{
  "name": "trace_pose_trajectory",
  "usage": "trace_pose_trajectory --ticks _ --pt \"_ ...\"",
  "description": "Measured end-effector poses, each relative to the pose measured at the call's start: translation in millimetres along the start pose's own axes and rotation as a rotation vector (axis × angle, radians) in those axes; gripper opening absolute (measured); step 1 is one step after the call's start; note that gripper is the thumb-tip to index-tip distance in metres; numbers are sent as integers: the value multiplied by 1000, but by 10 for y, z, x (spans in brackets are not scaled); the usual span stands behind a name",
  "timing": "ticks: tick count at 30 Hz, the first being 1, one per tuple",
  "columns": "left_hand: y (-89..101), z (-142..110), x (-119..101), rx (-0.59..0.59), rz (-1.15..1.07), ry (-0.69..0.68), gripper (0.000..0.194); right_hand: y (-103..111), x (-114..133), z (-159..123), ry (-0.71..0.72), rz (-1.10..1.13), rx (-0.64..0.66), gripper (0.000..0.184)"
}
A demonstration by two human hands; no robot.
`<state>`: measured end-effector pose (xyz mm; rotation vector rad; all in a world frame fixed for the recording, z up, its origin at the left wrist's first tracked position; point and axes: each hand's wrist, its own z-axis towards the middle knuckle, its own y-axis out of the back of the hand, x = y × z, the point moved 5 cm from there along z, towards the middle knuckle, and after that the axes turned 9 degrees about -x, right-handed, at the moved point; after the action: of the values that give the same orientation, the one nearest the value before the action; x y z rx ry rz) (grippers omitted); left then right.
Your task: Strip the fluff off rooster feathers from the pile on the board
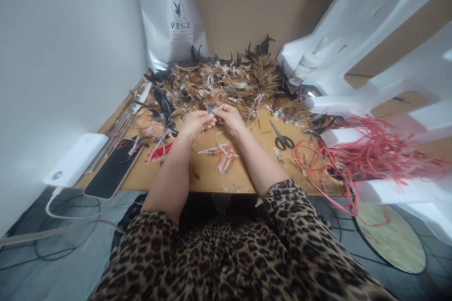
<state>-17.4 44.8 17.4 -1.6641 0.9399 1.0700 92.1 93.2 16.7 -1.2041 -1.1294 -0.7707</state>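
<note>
Both my hands meet over the middle of the table, just in front of a heap of brown feathers [226, 77]. My left hand [198, 122] is closed in a pinch, and my right hand [228, 116] pinches from the other side. Between the fingertips is a small dark feather [212, 106], its lower end hidden by the fingers. Below the hands lies a small bunch of red and white strips [225, 157]. Black feathers [164, 108] rest to the left of my left hand. A pair of scissors [281, 137] with dark handles lies right of my right arm.
A phone [111, 169] and a white power bank [76, 160] with a cable lie at the left edge. Tangled red strings [374, 150] hang over white pieces at the right. A white printed bag [173, 23] stands behind. A round stool [391, 240] is at lower right.
</note>
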Motion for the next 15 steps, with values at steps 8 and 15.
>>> trace_pose_trajectory --ticks 8,15 --pt "376 100 -280 -255 -278 -221 11 -150 -57 -87 219 -478 69 16" --pt "426 100 -292 -267 -375 -177 7 -297 -71 -281 481 -1224 321 16"
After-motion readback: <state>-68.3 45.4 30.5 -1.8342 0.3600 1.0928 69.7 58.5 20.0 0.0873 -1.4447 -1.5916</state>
